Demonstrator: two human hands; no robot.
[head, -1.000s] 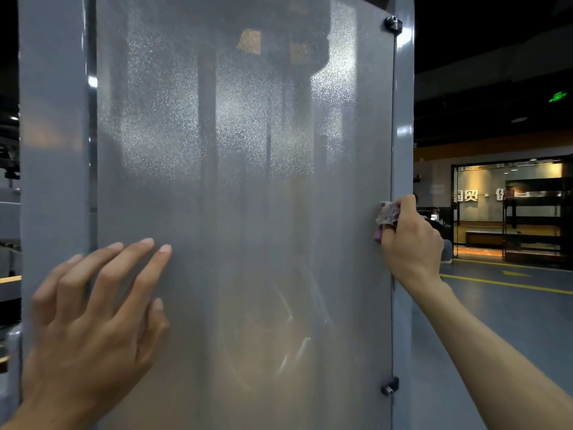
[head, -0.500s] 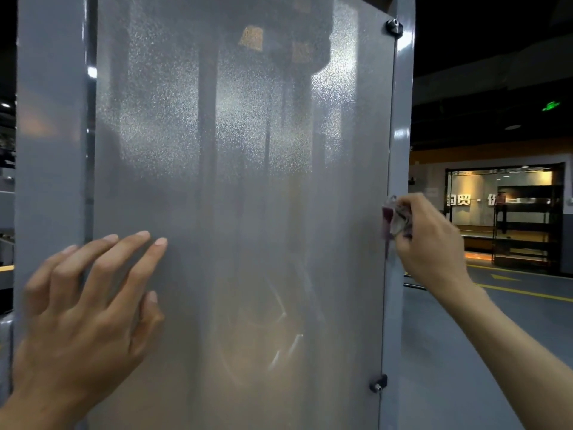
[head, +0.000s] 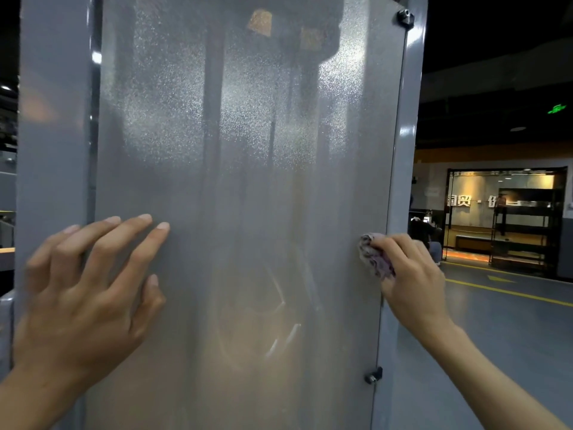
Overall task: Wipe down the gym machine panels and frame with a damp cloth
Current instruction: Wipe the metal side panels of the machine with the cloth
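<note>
Frosted panel (head: 248, 197) fills most of the view, upright, bolted between two grey frame posts: left post (head: 52, 135) at 9 o'clock, right post (head: 403, 181) at 3 o'clock. Dim shapes show through the panel (a pale ring low down, dark vertical bars higher up; can't tell what they are).

Left hand (head: 83, 293) at 8 o'clock: fingers straight and spread, palm flat against the panel, holding nothing. Fingertips (head: 162, 225) point toward 1 o'clock; the little-finger side overlaps the edge of the left post.

Right hand (head: 412, 280) at 4 o'clock: fingers curled round a bunched cloth (head: 373, 254), greyish with purple patches. Cloth pressed against the panel's right edge, right where it meets the right post. Most of the cloth is hidden in the grip; only the wad at the fingertips shows.

Two dark fasteners on the panel's right edge: top bolt (head: 405, 16) at 1 o'clock, lower bolt (head: 373, 375) at 5 o'clock, below the cloth and apart from it.

Background at 3 o'clock: grey floor (head: 496, 336) with yellow lines, a lit glass storefront (head: 502, 212) with pale lettering, green sign (head: 556, 108) up on the dark ceiling.
</note>
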